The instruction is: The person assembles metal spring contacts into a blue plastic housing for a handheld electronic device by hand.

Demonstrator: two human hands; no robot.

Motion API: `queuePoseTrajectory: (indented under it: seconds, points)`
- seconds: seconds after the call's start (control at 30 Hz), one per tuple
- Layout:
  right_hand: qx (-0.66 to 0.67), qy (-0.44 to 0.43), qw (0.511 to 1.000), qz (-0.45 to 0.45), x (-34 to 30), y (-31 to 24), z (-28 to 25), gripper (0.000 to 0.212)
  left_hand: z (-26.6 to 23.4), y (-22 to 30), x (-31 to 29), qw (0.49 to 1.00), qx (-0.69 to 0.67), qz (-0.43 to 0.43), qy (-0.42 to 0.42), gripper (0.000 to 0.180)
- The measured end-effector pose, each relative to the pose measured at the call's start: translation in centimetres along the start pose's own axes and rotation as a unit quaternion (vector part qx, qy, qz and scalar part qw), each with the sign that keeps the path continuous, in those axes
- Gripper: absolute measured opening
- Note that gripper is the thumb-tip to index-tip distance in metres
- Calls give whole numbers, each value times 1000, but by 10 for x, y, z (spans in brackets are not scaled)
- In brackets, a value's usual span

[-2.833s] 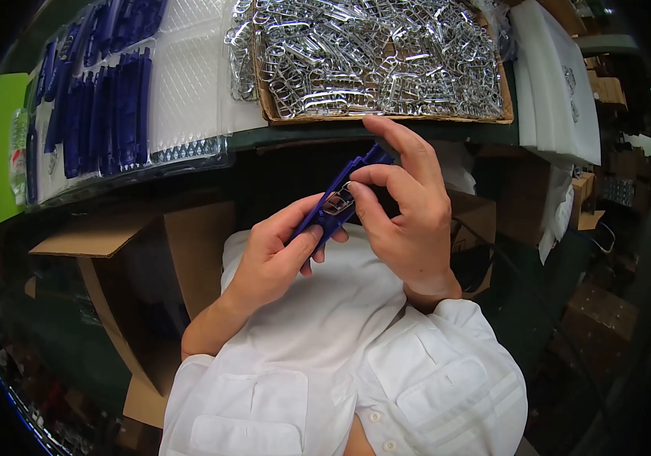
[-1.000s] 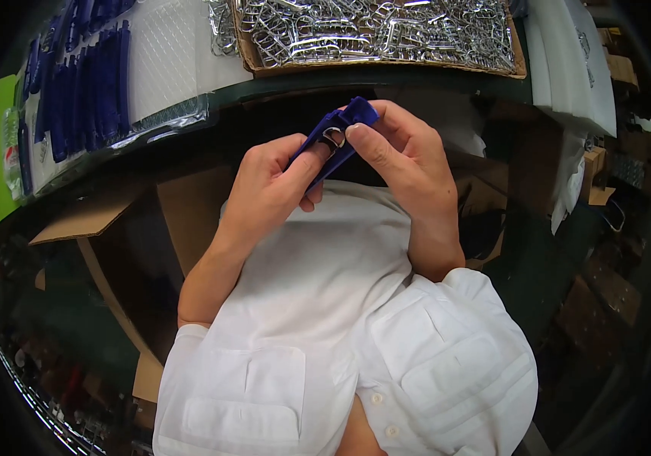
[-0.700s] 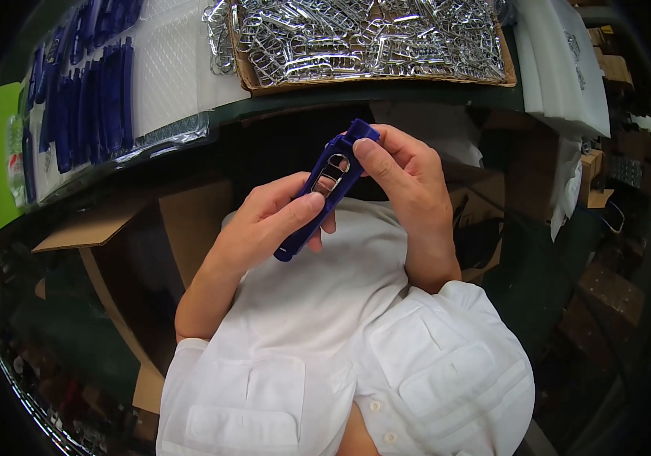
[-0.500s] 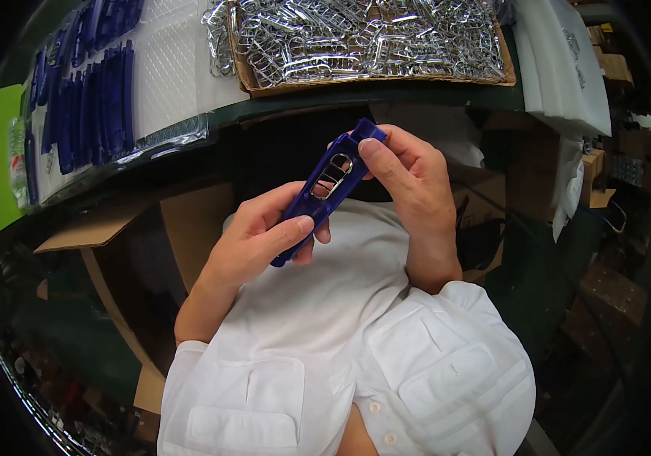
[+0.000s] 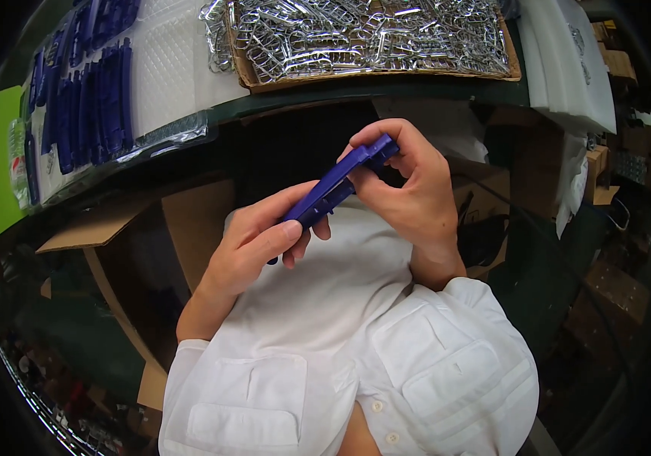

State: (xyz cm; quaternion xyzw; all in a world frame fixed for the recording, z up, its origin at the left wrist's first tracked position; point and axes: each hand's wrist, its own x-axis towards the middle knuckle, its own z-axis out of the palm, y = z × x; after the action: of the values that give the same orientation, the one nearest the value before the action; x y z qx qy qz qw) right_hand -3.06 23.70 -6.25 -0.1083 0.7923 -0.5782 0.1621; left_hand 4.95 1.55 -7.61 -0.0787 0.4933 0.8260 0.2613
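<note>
A long dark-blue plastic part (image 5: 330,187) is held above my lap, slanting up to the right and turned on its narrow side. My left hand (image 5: 263,232) grips its lower end, thumb on the near side and fingers beneath. Around the upper end my right hand (image 5: 405,171) is closed, index finger over the top and thumb underneath. The metal clip in the part's slot does not show from this angle.
A cardboard tray (image 5: 386,78) heaped with bent metal wire clips (image 5: 303,38) stands on the bench ahead. Similar blue parts (image 5: 90,114) lie in rows at the far left, by a plastic bottle (image 5: 17,159). An open cardboard box (image 5: 196,228) is below left; white foam sheets (image 5: 565,68) are at right.
Both hands have rolled the blue part onto its edge, so its slotted face with the metal clip is no longer visible. My right thumb has moved from its top to underneath.
</note>
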Motion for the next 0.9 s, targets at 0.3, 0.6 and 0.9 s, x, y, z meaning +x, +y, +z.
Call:
queuePoseTrajectory:
  seconds: [0.3,0.6,0.9]
  points:
    - [66,58,968,-233,-1,8,2,46,5,23,-12,864,416,278,62,57]
    - [-58,91,927,-359,8,13,-2,60,3,27,-18,824,447,326,122,65]
    - [-41,95,936,-336,11,20,-2,58,4,30,-15,808,470,332,126,63]
